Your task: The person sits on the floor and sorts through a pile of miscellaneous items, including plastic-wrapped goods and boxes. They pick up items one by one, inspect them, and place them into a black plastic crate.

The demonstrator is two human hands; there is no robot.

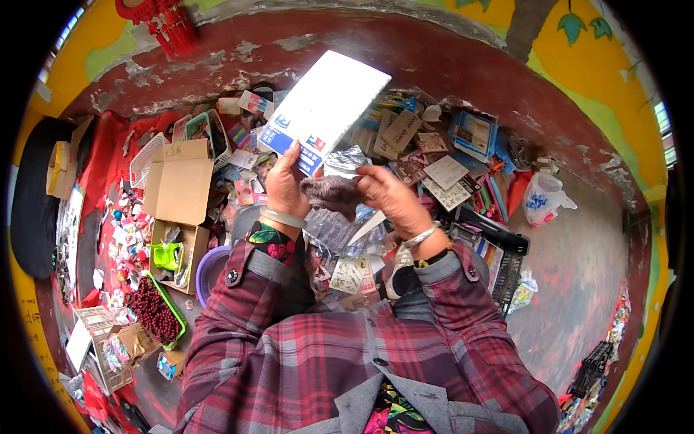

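Observation:
My left hand (285, 189) is closed, its thumb over the blue printed edge of a large flat white piece (334, 90), a pad or sheet of card, tilted up and away from me. Below it, a dark brown piece of soft-looking cloth (329, 189) spans the gap between my hands. Pinched fingers of my right hand (396, 202) grip the right end of this cloth. Crinkled silvery clear plastic (347, 159) stands just above the cloth, against the white piece. Which fingers touch the plastic I cannot tell.
An open cardboard box (179, 188), a purple basin (211, 273) and a green tray of dark red beads (153, 307) lie to my left. Packets and cards (444, 173) cover the floor ahead. A black crate (510, 249) and a white plastic bag (546, 199) are on the right.

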